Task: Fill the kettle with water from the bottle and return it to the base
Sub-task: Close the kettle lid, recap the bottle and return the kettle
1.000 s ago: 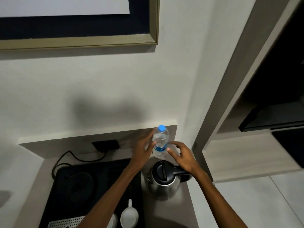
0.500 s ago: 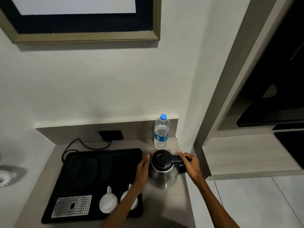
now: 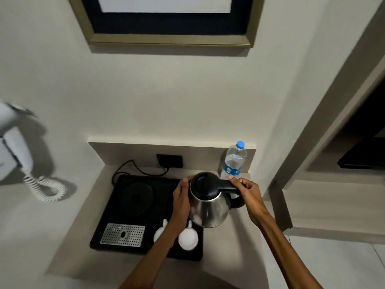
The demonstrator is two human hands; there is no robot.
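A steel kettle (image 3: pixel 209 209) with a black lid and handle is held up over the counter, just right of the black tray (image 3: pixel 108 232). My right hand (image 3: pixel 249 192) grips the kettle's handle. My left hand (image 3: pixel 181 197) lies flat against the kettle's left side. The lid is closed. A clear water bottle (image 3: pixel 235 160) with a blue cap stands upright behind the kettle, against the back wall. The round black kettle base (image 3: pixel 136 193) sits bare at the tray's back left.
Two white cups (image 3: pixel 187 239) lie on the tray's front right, beside a metal drip grid (image 3: pixel 123 234). A power cord (image 3: pixel 133 170) runs to a wall socket (image 3: pixel 169 160). A white wall phone (image 3: pixel 14 151) hangs at left. A wall corner stands at right.
My left hand let go of the bottle and moved down to the kettle's side. My right hand took the handle, and the kettle has come up off the counter. The view tilted down.
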